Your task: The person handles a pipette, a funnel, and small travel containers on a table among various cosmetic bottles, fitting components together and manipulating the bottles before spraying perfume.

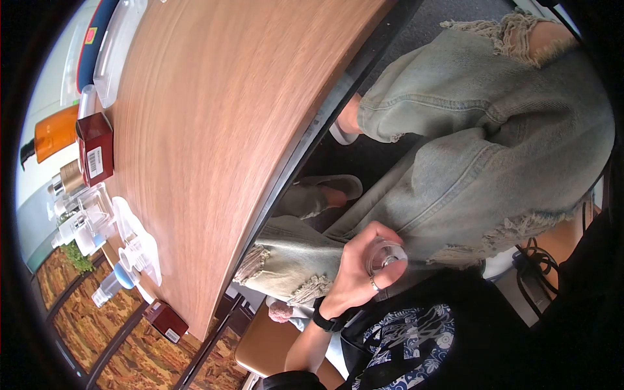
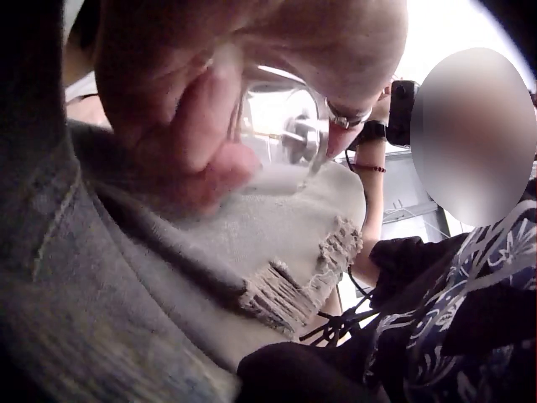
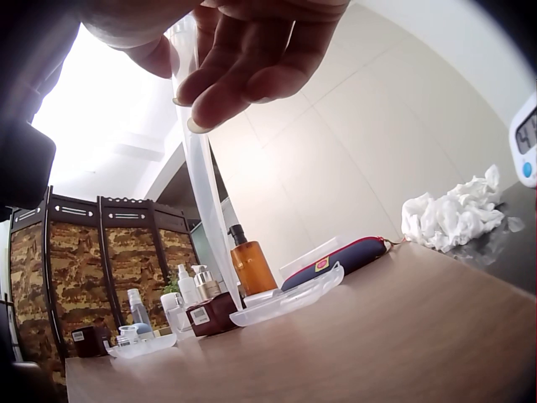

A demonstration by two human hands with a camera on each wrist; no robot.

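Low over the denim-covered lap, the left hand [image 1: 361, 276] grips a small clear bottle [image 1: 386, 256], thumb and fingers curled round it. In the left wrist view the clear bottle [image 2: 285, 126] shows between fingers and ringed finger, partly hidden by them. Outside the head view, the right hand [image 3: 243, 63] pinches a long translucent tapering tube [image 3: 201, 172] that points downward; its upper end is partly covered by the fingers. The left wrist view has the right forearm [image 2: 369, 168] raised near the head, with a dark device on the wrist.
On the wooden table [image 1: 201, 117] stand dark red boxes [image 1: 96, 148], an amber pump bottle [image 1: 55, 133], clear bottles and shallow plastic trays [image 1: 120, 55]. A navy case [image 3: 336, 262], crumpled white tissue [image 3: 453, 210] and a timer [image 3: 526, 147] sit farther right.
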